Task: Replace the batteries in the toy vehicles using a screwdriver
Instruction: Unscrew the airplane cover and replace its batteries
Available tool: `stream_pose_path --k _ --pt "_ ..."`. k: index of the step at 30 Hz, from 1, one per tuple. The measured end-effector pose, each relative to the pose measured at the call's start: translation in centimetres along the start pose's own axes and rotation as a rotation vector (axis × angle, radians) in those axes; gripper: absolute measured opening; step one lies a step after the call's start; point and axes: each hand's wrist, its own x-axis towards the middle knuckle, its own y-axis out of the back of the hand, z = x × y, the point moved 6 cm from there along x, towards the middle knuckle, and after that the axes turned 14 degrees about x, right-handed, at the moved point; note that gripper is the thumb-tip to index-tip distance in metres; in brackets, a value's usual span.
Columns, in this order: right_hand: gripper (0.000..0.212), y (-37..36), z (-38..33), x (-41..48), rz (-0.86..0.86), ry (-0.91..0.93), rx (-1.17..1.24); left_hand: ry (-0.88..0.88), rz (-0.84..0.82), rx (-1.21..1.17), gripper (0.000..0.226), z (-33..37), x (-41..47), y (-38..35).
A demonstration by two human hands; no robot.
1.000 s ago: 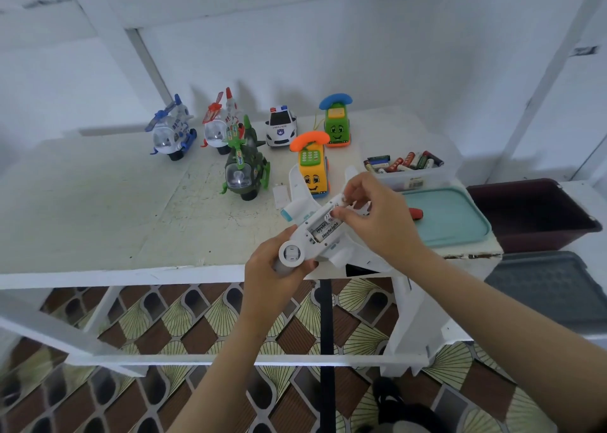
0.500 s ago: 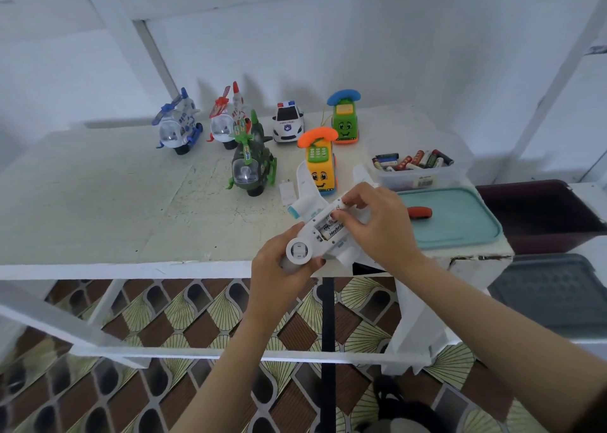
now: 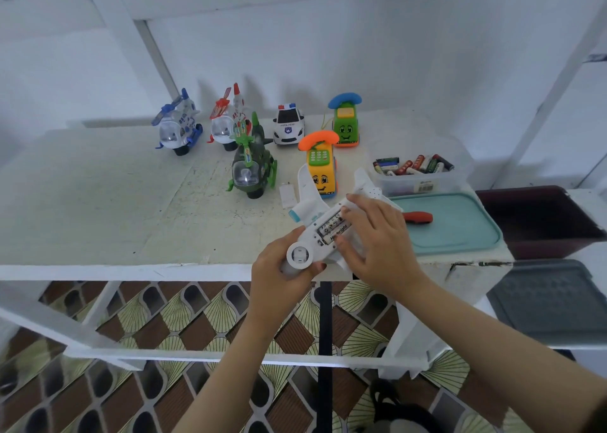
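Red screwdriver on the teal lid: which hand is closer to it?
Right. The right hand, on the toy plane, is just beside the screwdriver; the left hand grips the plane's near end, farther left.
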Motion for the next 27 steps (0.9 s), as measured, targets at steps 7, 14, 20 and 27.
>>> stream_pose_path --k 7,14,20,27 --pt "0.035 0.3 0.8 0.1 0.021 0.059 -0.089 0.038 0.001 -0.029 0.053 -0.3 -0.2 -0.2" --pt "0.036 0.2 1.0 -0.1 0.003 0.061 -0.096 0.06 0.003 -0.014 0.052 0.0 -0.2 -0.1" --pt "0.036 0.6 0.9 -0.9 0.011 0.003 -0.128 0.065 0.013 0.034 0.054 0.0 -0.2 -0.2" --pt "0.041 0.3 0.5 -1.5 -0.029 -0.031 -0.138 0.083 0.0 0.04 0.056 -0.1 -0.5 -0.3"
